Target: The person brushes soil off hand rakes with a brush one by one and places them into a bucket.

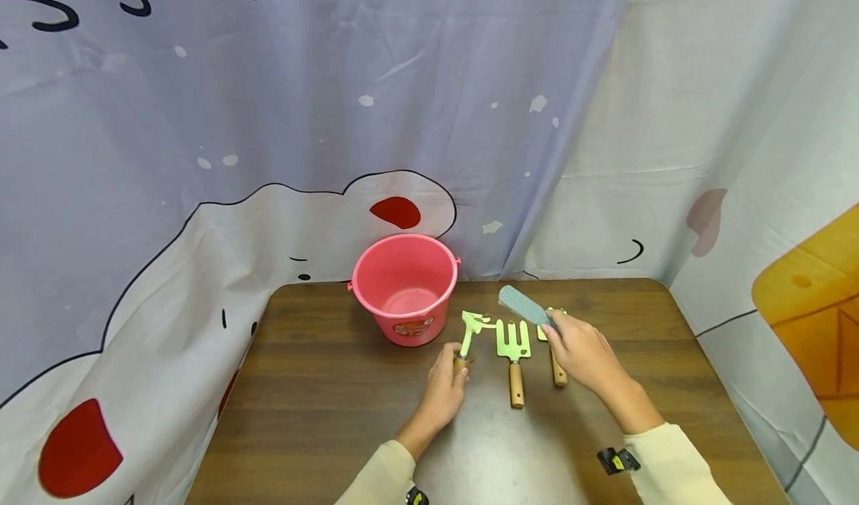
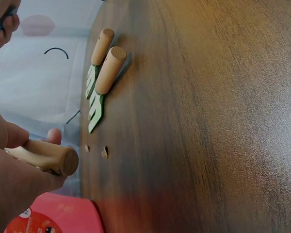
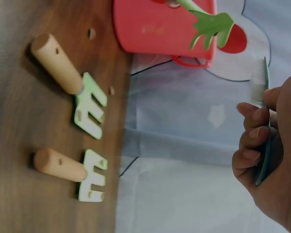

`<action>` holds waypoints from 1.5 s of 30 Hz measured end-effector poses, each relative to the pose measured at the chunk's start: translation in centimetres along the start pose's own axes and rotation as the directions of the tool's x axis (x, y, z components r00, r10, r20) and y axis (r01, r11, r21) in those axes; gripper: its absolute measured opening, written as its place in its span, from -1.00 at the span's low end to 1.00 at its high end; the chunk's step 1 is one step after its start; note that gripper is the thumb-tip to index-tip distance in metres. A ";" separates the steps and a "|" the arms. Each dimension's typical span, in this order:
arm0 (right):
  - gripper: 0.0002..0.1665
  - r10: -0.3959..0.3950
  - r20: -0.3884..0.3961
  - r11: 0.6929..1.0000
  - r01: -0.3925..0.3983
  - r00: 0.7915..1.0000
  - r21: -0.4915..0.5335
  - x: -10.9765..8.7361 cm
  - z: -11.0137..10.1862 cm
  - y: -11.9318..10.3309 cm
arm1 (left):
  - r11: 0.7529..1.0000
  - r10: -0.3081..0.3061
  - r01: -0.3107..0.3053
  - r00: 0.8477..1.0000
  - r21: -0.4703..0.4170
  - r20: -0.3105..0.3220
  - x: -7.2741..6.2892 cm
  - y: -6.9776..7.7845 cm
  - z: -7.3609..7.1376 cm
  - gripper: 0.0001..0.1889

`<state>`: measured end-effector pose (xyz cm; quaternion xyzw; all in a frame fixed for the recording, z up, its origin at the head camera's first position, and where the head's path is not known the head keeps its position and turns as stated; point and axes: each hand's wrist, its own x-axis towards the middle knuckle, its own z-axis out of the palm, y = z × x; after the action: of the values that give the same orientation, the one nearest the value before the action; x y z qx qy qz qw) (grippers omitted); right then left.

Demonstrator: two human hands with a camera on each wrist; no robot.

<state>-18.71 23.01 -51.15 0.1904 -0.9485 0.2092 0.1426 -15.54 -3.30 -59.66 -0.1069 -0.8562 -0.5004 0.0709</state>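
Observation:
My left hand grips the wooden handle of a small light-green hand rake, its bent tines raised above the table. My right hand holds a blue-grey brush by its handle; pale bristles show in the right wrist view. Below and between the hands, a green garden fork with a wooden handle lies on the table. A second green fork lies to its right, partly hidden by the right hand in the head view. Small brown bits lie on the wood, and some cling to the forks' tines.
A pink bucket with a label stands at the table's back edge, left of the tools. The brown wooden table ends at a patterned curtain behind. More curtain hangs along the left and right sides.

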 end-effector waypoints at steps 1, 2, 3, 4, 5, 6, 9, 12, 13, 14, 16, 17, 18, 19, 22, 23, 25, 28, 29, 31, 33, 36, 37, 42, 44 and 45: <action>-0.66 -0.002 0.011 1.000 0.002 1.000 0.004 0.0 -0.3 -0.2 | 1.000 0.007 -0.007 1.000 -0.003 -0.006 0.0 0.1 0.0 -0.65; -0.66 -0.007 0.025 1.000 0.007 1.000 0.009 0.1 -0.5 -0.5 | 1.000 0.016 -0.016 1.000 -0.001 -0.014 0.0 0.1 -0.1 -0.64; -0.65 -0.012 0.038 1.000 0.012 0.999 0.014 0.1 -0.8 -0.8 | 1.000 0.029 -0.029 0.999 0.004 -0.023 -0.1 0.1 -0.1 -0.63; -0.64 -0.022 0.050 1.000 0.022 0.999 0.017 0.1 -1.1 -1.0 | 0.999 0.040 -0.040 0.999 0.011 -0.034 -0.1 0.1 -0.1 -0.62; -0.63 -0.035 0.060 0.999 0.034 0.998 0.017 0.2 -1.3 -1.3 | 0.998 0.052 -0.050 0.998 0.025 -0.045 -0.1 0.1 -0.1 -0.60; -0.61 -0.053 0.068 0.999 0.053 0.996 0.013 0.2 -1.6 -1.6 | 0.998 0.061 -0.059 0.997 0.039 -0.054 -0.1 0.1 -0.1 -0.59; -0.59 -0.110 0.084 0.994 0.112 0.990 -0.014 0.4 -2.1 -2.4 | 0.994 0.081 -0.075 0.993 0.079 -0.080 0.0 0.0 -0.1 -0.55; -0.60 -0.161 0.091 0.985 0.166 0.983 -0.045 0.4 -2.3 -3.0 | 0.992 0.081 -0.071 0.993 0.103 -0.092 0.0 0.0 -0.1 -0.52; -0.60 -0.169 0.093 0.983 0.174 0.981 -0.050 0.4 -2.2 -3.1 | 0.991 0.084 -0.073 0.992 0.109 -0.096 0.0 0.0 0.0 -0.51; -0.60 -0.179 0.092 0.981 0.184 0.980 -0.056 0.3 -2.1 -3.3 | 0.990 0.088 -0.076 0.991 0.115 -0.099 0.0 0.0 0.0 -0.51; -0.60 -0.197 0.092 0.977 0.204 0.976 -0.063 0.2 -1.9 -3.6 | 0.987 0.100 -0.086 0.989 0.134 -0.105 -0.1 0.0 0.1 -0.50; -0.59 -0.204 0.093 0.975 0.211 0.974 -0.069 0.1 -1.7 -3.7 | 0.985 0.110 -0.094 0.988 0.146 -0.109 -0.1 0.0 0.1 -0.50; -0.58 -0.215 0.091 0.972 0.222 0.972 -0.076 0.0 -1.4 -3.8 | 0.982 0.122 -0.104 0.986 0.157 -0.113 -0.1 0.0 0.2 -0.52; -0.57 -0.225 0.088 0.970 0.231 0.970 -0.075 -0.1 -1.2 -4.0 | 0.979 0.133 -0.113 0.984 0.167 -0.115 -0.1 0.0 0.2 -0.53; -0.54 -0.280 0.072 0.949 0.287 0.957 -0.128 -0.3 -0.5 -4.2 | 0.973 0.157 -0.133 0.980 0.186 -0.122 -0.1 0.0 0.4 -0.58; -0.53 -0.297 0.065 0.941 0.304 0.953 -0.150 -0.4 -0.3 -4.2 | 0.974 0.159 -0.135 0.980 0.183 -0.123 -0.1 0.0 0.5 -0.59; -0.52 -0.331 0.042 0.924 0.333 0.943 -0.190 -0.5 0.1 -4.1 | 0.974 0.162 -0.139 0.979 0.180 -0.123 -0.2 0.0 0.5 -0.59; -0.50 -0.356 0.003 0.908 0.347 0.935 -0.234 -0.6 0.4 -3.9 | 0.975 0.162 -0.141 0.979 0.170 -0.120 -0.2 0.0 0.6 -0.57; -0.50 -0.356 -0.008 0.908 0.344 0.934 -0.239 -0.6 0.5 -3.8 | 0.976 0.162 -0.141 0.980 0.169 -0.118 -0.3 0.0 0.6 -0.56; -0.49 -0.354 -0.023 0.909 0.339 0.935 -0.244 -0.6 0.5 -3.7 | 0.977 0.158 -0.138 0.981 0.164 -0.113 -0.3 0.0 0.6 -0.55; -0.49 -0.352 -0.029 0.910 0.335 0.936 -0.243 -0.5 0.4 -3.5 | 0.977 0.153 -0.134 0.982 0.163 -0.108 -0.3 0.0 0.6 -0.55; -0.51 -0.340 -0.017 0.915 0.327 0.940 -0.236 -0.3 0.4 -3.3 | 0.977 0.156 -0.137 0.982 0.162 -0.109 -0.3 0.0 0.6 -0.54; -0.52 -0.335 -0.009 0.917 0.324 0.942 -0.231 -0.2 0.4 -3.2 | 0.977 0.157 -0.139 0.981 0.162 -0.110 -0.3 0.0 0.6 -0.54; -0.57 -0.289 0.032 0.935 0.289 0.957 -0.206 0.3 0.8 -2.7 | 0.977 0.160 -0.141 0.981 0.157 -0.113 -0.3 0.0 0.6 -0.56; -0.58 -0.266 0.043 0.943 0.269 0.963 -0.198 0.5 0.9 -2.6 | 0.978 0.156 -0.138 0.982 0.157 -0.111 -0.4 -0.1 0.6 -0.56; -0.59 -0.254 0.047 0.946 0.259 0.966 -0.195 0.6 1.0 -2.5 | 0.978 0.153 -0.135 0.982 0.156 -0.109 -0.4 -0.1 0.6 -0.57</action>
<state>-18.41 20.26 -50.96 0.2990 -0.9333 0.0905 0.1770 -15.16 -2.86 -60.14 -0.1325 -0.8752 -0.4345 0.1663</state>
